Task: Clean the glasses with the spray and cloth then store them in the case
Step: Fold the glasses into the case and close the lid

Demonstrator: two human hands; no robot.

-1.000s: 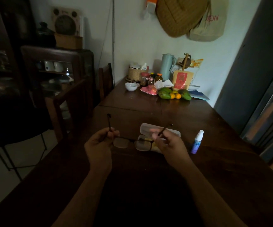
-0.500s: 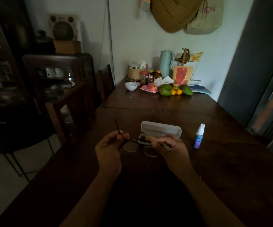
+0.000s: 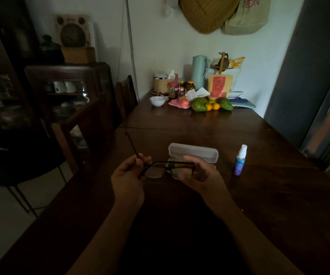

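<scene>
While the open case point(image 3: 193, 152) lies on the table point(image 3: 269, 205), glasses point(image 3: 156, 172) held just in front of it | left hand point(image 3: 128, 175) pinches a temple | right hand point(image 3: 203, 175) curled round frame's other end | spray bottle point(image 3: 240, 160) right of case

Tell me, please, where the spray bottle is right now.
In the head view the spray bottle stands upright on the table, to the right of the open case and of the right hand holding the glasses.

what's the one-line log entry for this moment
left hand: pinches glasses temple | right hand: grips glasses | case: open behind them | spray bottle: upright, untouched
</scene>
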